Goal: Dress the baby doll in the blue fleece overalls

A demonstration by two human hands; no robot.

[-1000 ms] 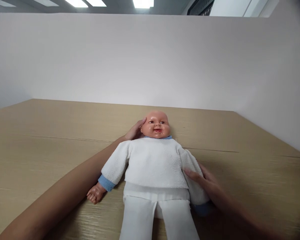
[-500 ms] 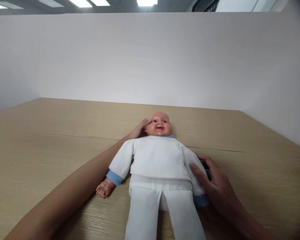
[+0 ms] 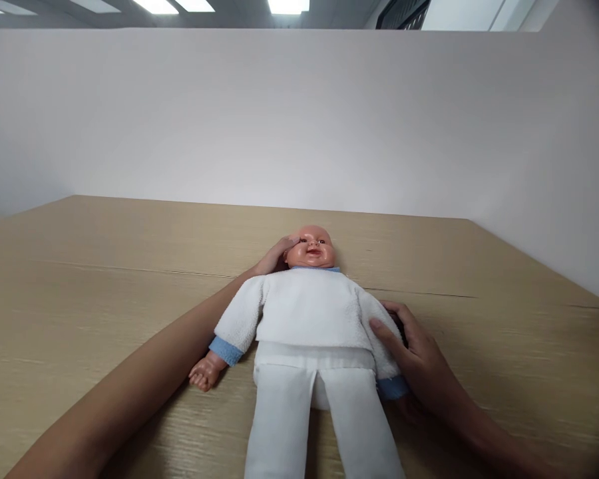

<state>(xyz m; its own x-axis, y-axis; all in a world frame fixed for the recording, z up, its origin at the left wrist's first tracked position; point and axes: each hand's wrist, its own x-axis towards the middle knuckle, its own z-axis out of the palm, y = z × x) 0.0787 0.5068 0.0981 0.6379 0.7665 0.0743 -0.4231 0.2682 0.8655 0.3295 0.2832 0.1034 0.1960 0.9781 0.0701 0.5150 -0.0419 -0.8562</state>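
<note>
A baby doll [image 3: 309, 313] lies face up on the wooden table [image 3: 80, 293], dressed in a white fleece top with blue cuffs and white trousers. My left hand [image 3: 274, 256] cups the side of the doll's head, fingers curled around its temple. My right hand [image 3: 412, 349] wraps around the doll's sleeve near the blue cuff, thumb on top of the fleece. The doll's bare hand [image 3: 204, 372] rests on the table beside my left forearm.
A plain white partition wall [image 3: 299, 120] rises behind the table and along its right side. Ceiling lights show at the top. A seam runs across the tabletop behind the doll's shoulders.
The doll has settled flatter on the table. My right hand has closed further around the sleeve, and my left fingers have slid further over the doll's temple.
</note>
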